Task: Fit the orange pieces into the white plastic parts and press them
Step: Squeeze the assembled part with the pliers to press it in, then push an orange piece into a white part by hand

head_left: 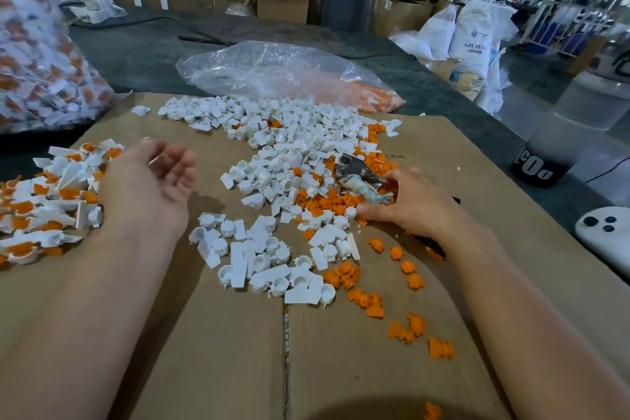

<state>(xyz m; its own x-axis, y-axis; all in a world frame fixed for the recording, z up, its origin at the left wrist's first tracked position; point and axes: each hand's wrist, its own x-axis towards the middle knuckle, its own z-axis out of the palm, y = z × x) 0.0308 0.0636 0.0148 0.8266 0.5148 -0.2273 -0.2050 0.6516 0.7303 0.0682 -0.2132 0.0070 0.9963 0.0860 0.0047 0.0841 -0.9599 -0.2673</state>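
Now the tool, then the next pair

Head view: the right hand (405,206) reaches into the middle of the cardboard sheet (221,351) that covers the worktop. Its grip curls round the handles of a metal tool (354,169), fingers above and thumb below. The hand is blurred, so I cannot tell how firm that hold is. The tool lies where the heap of white plastic parts (289,147) meets the orange pieces (327,203), which trail off toward the sheet's near right corner. The left hand (150,181) hovers palm up by the sheet's left edge, fingers relaxed and holding nothing. It is just above a pile of fitted parts (44,204), white with orange showing.

The step in hand looks like taking up the tool for pressing. It probably pays to lift it straight up out of the heap, since dragging it sideways would plough loose parts into each other. The free left hand is best sent for one white part with its cup facing up, and an orange piece from the thin scatter rather than the dense patch. Seat the orange piece square by finger first. A tilted piece would likely jam or mark the white rim when squeezed.
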